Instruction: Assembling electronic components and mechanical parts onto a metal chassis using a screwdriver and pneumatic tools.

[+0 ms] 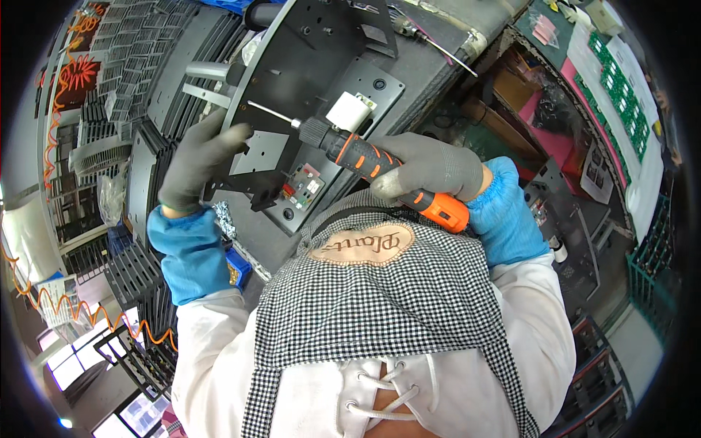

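My right hand, in a grey glove, is wrapped round an orange-and-black electric screwdriver. Its thin bit points left, over the inside of a dark metal chassis. My left hand, gloved too, is at the chassis's near left edge, the thumb over the inner side and the other fingers along the outer side, partly hidden. Inside the chassis are a white block-shaped part and a small circuit board with red parts. Whether the bit touches anything cannot be made out.
A second long-shafted screwdriver lies at the back of the grey bench. Stacked dark metal panels stand at the left. A blue bin of small brass-coloured pieces sits near my left forearm. Green circuit boards lie far right.
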Tool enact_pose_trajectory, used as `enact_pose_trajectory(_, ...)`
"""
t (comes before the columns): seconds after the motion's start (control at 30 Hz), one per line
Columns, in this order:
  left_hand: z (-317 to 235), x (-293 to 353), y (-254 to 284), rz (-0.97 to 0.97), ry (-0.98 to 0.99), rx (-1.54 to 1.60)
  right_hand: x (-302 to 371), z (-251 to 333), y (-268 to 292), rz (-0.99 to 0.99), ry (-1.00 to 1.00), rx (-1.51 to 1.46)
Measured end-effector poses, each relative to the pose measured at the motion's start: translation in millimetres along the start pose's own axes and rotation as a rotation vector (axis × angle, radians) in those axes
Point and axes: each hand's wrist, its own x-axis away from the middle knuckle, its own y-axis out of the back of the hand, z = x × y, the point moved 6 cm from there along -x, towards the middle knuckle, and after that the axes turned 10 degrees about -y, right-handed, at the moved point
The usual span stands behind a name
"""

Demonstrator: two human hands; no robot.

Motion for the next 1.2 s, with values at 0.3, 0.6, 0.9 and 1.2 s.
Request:
enact_pose_trajectory(0.3,4,-11,8,-0.252,0.041,-0.616,-16,-4,1,0.026,-0.030,0.033)
enact_pose_trajectory(0.6,-4,-8,2,-0.285,0.064,-0.632,-14,-3,-1,0.020,-0.028,0.036)
enact_pose_trajectory(0.9,-4,-6,2,-0.309,-0.010,-0.674,-13,1,-3,0.023,-0.028,0.025)
enact_pose_trajectory(1.2,-6,-7,3,-0.258,-0.032,-0.744,-4,22,-7,-0.044,-0.082,0.149)
